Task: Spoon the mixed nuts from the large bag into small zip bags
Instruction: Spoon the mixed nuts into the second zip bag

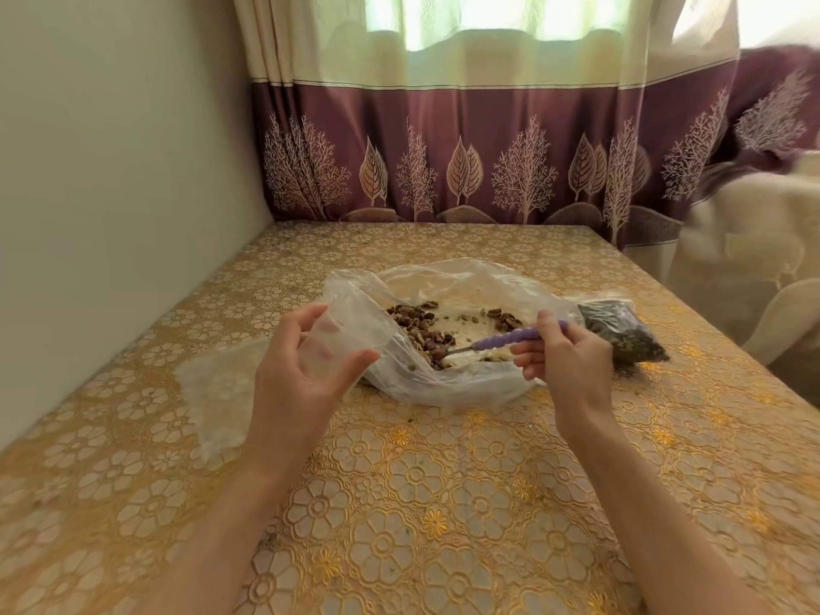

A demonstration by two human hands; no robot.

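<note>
Nuts [421,335] heaped mid-table in wide-open large bag [448,383] for spoon [501,339] pinched by right hand [563,352]; empty small bag [337,335], mouth spread by curled left hand [301,370], close alongside.

Two bare arms

The left hand [296,370] and right hand [560,355] wore no sleeves, gloves, rings or watch.

Purple-handled spoon [506,338], gold floral tablecloth [443,481], maroon curtain [443,162] with pale tree motifs.
</note>
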